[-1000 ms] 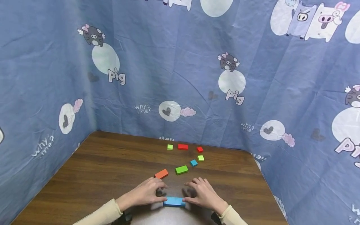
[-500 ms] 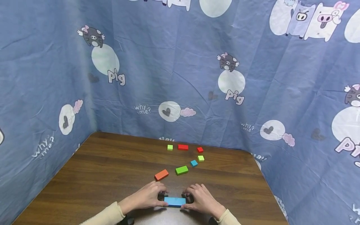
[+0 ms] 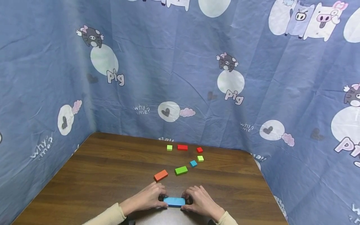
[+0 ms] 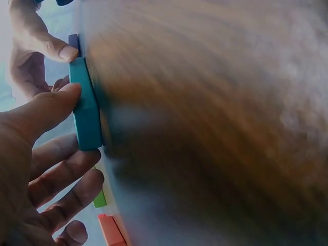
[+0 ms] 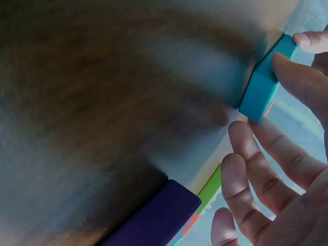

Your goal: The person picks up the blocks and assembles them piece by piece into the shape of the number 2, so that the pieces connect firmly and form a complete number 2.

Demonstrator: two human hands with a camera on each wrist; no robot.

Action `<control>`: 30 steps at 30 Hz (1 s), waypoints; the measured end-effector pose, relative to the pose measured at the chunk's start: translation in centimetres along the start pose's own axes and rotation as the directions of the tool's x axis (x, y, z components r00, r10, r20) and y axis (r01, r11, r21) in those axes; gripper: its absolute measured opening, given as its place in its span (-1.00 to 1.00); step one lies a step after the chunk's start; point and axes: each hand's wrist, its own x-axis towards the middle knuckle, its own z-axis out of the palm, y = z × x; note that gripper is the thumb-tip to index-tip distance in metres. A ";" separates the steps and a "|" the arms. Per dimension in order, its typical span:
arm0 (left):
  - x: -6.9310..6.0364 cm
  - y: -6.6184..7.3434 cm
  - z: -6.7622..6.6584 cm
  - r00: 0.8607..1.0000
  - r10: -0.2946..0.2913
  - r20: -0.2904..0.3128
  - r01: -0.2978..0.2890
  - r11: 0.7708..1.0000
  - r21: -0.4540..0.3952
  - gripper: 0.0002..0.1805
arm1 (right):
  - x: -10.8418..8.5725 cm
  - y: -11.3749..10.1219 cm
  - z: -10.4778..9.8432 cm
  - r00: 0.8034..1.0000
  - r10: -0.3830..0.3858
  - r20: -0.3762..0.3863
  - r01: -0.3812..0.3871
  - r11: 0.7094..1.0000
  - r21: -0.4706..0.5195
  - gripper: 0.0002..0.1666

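A long blue block lies on the table between both hands, near the front. My left hand pinches its left end, with the thumb on the near long face and fingers at the end and far side. My right hand holds the right end likewise, its thumb pressed on the near face in the right wrist view. The outer fingers of each hand spread away from the block. A dark purple block appears close by in the right wrist view; in the head view it does not show.
Beyond the hands lie an orange block, a green block and a small blue cube. Farther back are two yellow-green cubes, a red block and a small red cube. A blue patterned curtain borders the wooden table.
Raised fingers of both hands have come down and closed in on the ends of the long blue block. The block has hardly moved; the other blocks stay put.
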 end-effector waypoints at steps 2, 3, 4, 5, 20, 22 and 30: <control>0.1 -0.1 0.0 1.000 0.006 0.001 -0.006 1.000 -0.004 -0.65 | 0.0 0.0 0.0 1.000 -0.001 0.005 0.001 1.000 0.003 -0.58; 0.1 -0.1 0.0 1.000 0.005 0.003 -0.005 1.000 -0.011 -0.65 | 0.0 -0.1 0.0 1.000 -0.002 0.005 0.002 1.000 0.003 -0.59; 0.1 -0.1 0.0 1.000 0.008 0.002 -0.008 1.000 -0.011 -0.65 | 0.0 -0.1 0.0 1.000 -0.002 0.004 0.002 1.000 0.001 -0.59; 0.1 -0.2 0.0 1.000 0.007 0.004 -0.007 1.000 -0.017 -0.65 | 0.1 -0.1 0.0 1.000 -0.003 0.004 0.003 1.000 0.000 -0.60; 0.3 -0.5 0.2 1.000 -0.001 -0.008 0.001 0.997 -0.081 -0.66 | 0.2 -0.1 -0.2 1.000 -0.002 0.002 0.002 1.000 -0.006 -0.62; 0.3 -0.6 0.3 1.000 0.017 -0.022 -0.019 0.997 -0.079 -0.67 | 0.2 -0.1 -0.2 1.000 -0.001 0.005 0.001 1.000 -0.004 -0.63; 0.4 -0.5 0.3 1.000 -0.022 -0.005 0.022 0.995 -0.100 -0.64 | 0.3 0.2 -0.3 1.000 0.012 0.022 -0.012 1.000 0.010 -0.63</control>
